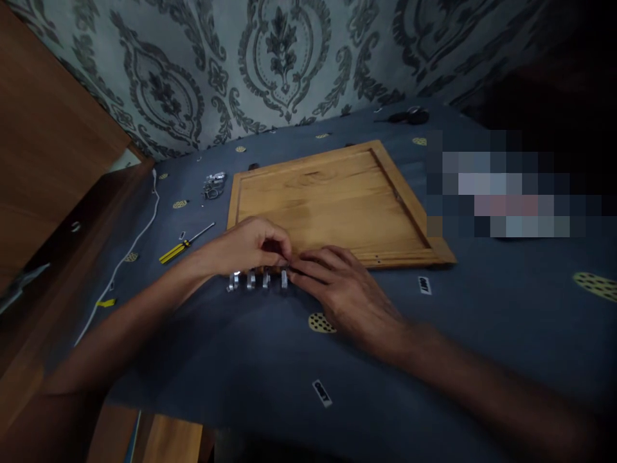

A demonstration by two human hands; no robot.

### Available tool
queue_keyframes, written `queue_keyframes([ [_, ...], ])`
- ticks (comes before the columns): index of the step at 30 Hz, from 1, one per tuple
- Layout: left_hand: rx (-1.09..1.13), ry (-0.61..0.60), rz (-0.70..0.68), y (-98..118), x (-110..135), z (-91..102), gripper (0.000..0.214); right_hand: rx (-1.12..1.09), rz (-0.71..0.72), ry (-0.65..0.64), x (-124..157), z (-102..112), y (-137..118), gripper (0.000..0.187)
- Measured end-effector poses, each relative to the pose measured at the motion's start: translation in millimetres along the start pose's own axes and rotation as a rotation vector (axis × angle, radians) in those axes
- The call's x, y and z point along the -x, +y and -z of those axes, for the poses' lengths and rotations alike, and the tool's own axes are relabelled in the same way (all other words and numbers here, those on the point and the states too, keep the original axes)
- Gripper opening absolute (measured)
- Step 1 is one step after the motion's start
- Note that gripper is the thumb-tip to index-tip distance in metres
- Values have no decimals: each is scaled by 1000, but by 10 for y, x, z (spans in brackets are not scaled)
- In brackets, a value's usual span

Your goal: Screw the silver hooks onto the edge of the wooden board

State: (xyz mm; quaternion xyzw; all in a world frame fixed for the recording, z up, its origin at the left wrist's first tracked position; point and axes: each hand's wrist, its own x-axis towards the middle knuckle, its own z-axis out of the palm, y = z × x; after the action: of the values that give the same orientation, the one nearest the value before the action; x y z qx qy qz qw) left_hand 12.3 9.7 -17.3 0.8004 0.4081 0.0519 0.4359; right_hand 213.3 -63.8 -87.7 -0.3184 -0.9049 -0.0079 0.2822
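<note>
A brown wooden panel with a raised frame lies flat on the blue cloth. Several small, shiny curved metal pieces stand in a row along its front edge. My left hand is over the panel's front left edge, thumb and forefinger pinched together. Whatever is between those fingertips is too small to make out. My right hand rests palm down at the same edge, its fingers stretched toward the left fingertips and close to the rightmost metal piece. Its thumb is hidden.
A yellow-handled screwdriver lies on the left, beyond it a pile of metal hardware. A white cable runs down the left side. Near the patterned wall sits a dark object. A blurred-out patch covers the right.
</note>
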Motion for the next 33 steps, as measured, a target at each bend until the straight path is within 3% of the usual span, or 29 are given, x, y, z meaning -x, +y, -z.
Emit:
queue_keyframes([
  [15, -204, -1, -10, -37, -4, -22, 13, -49, -16, -47, 10, 4, 3, 31],
  [33, -334, 77, -37, 147, 57, -94, 20, -19, -12, -38, 22, -17, 9, 32],
])
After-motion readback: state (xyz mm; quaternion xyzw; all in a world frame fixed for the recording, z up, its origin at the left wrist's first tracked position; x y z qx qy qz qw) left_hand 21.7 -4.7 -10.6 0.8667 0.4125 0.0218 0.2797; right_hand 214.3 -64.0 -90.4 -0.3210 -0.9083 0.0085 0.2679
